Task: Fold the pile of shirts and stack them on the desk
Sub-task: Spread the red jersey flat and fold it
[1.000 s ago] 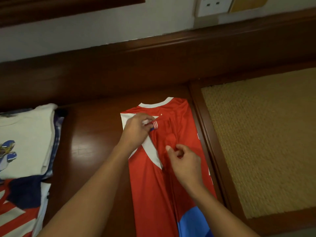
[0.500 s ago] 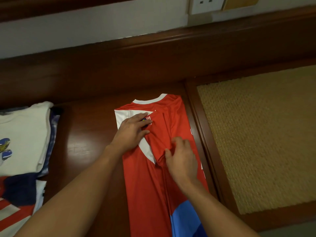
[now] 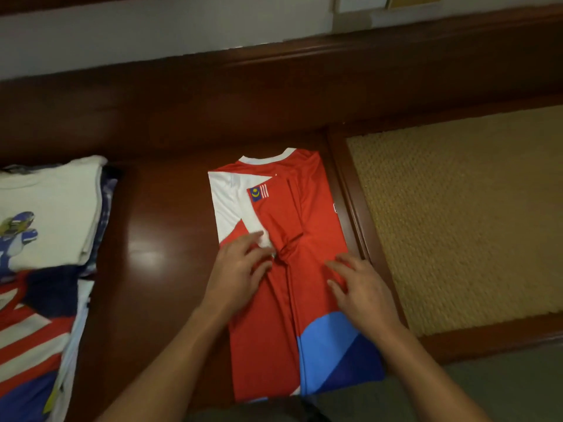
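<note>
The red jersey (image 3: 304,214) lay lengthwise at centre frame on the bench (image 3: 152,239), both sides folded inward. The left hand (image 3: 240,269) and right hand (image 3: 359,284) rested flat on it mid-length, fingers (image 3: 249,242) extended, gripping nothing. The fabric appeared light, limp and slick. Recommended hold: both hem corners, lower centre.

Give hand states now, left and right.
Left hand: open, fingers pressing flat on the jersey.
Right hand: open, fingers resting on the jersey, gripping nothing.
</note>
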A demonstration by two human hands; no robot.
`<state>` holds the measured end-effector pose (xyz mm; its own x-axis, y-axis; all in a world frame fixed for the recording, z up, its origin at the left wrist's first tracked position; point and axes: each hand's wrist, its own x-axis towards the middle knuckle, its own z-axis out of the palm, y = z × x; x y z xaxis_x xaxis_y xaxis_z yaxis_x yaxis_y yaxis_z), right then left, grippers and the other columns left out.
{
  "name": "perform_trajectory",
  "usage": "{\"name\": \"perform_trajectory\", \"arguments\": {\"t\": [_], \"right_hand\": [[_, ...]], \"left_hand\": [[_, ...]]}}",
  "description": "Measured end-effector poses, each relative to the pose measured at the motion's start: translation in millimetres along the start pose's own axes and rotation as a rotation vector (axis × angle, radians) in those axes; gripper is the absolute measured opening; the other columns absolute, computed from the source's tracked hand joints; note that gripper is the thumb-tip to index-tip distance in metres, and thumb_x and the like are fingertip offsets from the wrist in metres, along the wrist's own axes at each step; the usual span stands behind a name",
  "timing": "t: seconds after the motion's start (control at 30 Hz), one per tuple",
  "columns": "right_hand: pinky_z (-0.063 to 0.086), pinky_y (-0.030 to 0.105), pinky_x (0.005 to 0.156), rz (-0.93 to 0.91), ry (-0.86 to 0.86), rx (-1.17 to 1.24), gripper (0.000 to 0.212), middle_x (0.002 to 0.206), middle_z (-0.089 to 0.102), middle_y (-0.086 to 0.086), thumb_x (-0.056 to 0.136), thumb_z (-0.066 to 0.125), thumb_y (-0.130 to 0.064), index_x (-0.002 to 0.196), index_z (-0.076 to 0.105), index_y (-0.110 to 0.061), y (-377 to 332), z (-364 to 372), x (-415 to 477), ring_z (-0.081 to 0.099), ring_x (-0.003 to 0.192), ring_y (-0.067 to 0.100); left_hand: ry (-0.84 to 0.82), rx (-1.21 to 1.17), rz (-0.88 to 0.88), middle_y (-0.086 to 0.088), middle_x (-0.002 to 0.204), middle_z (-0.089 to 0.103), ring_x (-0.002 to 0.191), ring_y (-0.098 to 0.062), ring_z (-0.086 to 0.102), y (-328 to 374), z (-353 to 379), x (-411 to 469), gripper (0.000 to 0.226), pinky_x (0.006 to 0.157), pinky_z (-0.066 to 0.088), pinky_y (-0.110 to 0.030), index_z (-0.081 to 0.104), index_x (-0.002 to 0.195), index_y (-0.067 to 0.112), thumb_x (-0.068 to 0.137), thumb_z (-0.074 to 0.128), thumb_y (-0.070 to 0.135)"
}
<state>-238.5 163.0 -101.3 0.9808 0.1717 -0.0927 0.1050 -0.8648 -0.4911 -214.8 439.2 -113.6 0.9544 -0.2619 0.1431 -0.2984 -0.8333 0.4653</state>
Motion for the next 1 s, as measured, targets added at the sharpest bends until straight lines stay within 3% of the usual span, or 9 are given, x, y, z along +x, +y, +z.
{"name": "perform_trajectory", "arguments": {"t": [0.17,0.27,0.4,0.6,0.7,0.8,0.9,1.0], "right_hand": [[0.052,0.041,0.081,-0.071,0.039,-0.176,0.042,0.138,0.06,-0.001,0.084,0.075,-0.025,0.125,0.069,-0.029,5,4,-62,0.056,0.108,0.022],[0.049,0.044,0.088,-0.055,-0.04,-0.232,0.046,0.149,0.053,0.002,0.085,0.073,-0.028,0.13,0.067,-0.03,-1,10,-83,0.053,0.122,0.026],[0.043,0.044,0.097,0.009,0.016,-0.129,0.045,0.154,0.048,0.001,0.088,0.07,-0.024,0.133,0.065,-0.025,-3,12,-112,0.048,0.131,0.026],[0.046,0.042,0.1,0.062,0.185,0.11,0.039,0.132,0.066,0.005,0.089,0.071,-0.015,0.128,0.069,-0.015,17,18,-177,0.058,0.117,0.029],[0.047,0.028,0.092,0.157,0.172,0.266,0.034,0.118,0.071,0.004,0.09,0.073,-0.013,0.123,0.071,-0.016,20,18,-199,0.063,0.104,0.022],[0.043,0.006,0.073,0.356,0.218,0.506,0.023,0.099,0.072,-0.004,0.093,0.071,-0.015,0.114,0.073,-0.023,22,19,-213,0.065,0.086,0.005],[0.049,0.014,0.068,0.627,0.321,0.677,0.01,0.092,0.072,-0.003,0.095,0.069,-0.017,0.104,0.071,-0.019,34,34,-209,0.069,0.084,0.011],[0.057,0.033,0.065,0.8,0.163,0.864,0.019,0.095,0.074,0.0,0.094,0.069,-0.014,0.113,0.068,-0.016,48,62,-199,0.073,0.082,0.016]], "left_hand": [[-0.095,0.2,0.075,-0.003,0.141,0.058,0.13,-0.025,0.053,46,2,-87,0.033,0.112,0.035,-0.053,0.071,0.117,0.029,0.095,0.051,0.043],[-0.221,0.293,-0.021,-0.001,0.151,0.049,0.14,-0.026,0.047,60,5,-118,0.044,0.115,0.027,-0.062,0.062,0.132,0.034,0.093,0.049,0.046],[-0.264,0.148,-0.201,0.005,0.168,0.018,0.155,-0.019,0.014,79,2,-151,0.054,0.119,0.006,-0.062,0.044,0.15,0.034,0.098,0.056,0.038],[-0.032,-0.024,-0.298,-0.001,0.15,0.05,0.137,-0.02,0.046,99,5,-219,0.046,0.113,0.03,-0.058,0.065,0.132,0.026,0.086,0.072,0.024],[0.082,-0.081,-0.324,-0.003,0.122,0.064,0.115,-0.022,0.059,108,12,-243,0.031,0.101,0.048,-0.045,0.072,0.115,0.019,0.084,0.074,0.013],[0.247,-0.249,-0.519,0.002,0.094,0.065,0.089,-0.015,0.064,122,19,-260,0.02,0.085,0.047,-0.025,0.071,0.094,0.018,0.083,0.076,0.003],[0.285,-0.54,-0.899,0.005,0.096,0.069,0.092,-0.01,0.067,124,41,-267,0.02,0.092,0.053,-0.031,0.068,0.099,0.017,0.086,0.076,0.005],[0.221,-0.781,-1.084,0.0,0.116,0.065,0.112,-0.016,0.063,119,63,-265,0.037,0.101,0.049,-0.035,0.059,0.116,0.016,0.086,0.075,0.0]]}}
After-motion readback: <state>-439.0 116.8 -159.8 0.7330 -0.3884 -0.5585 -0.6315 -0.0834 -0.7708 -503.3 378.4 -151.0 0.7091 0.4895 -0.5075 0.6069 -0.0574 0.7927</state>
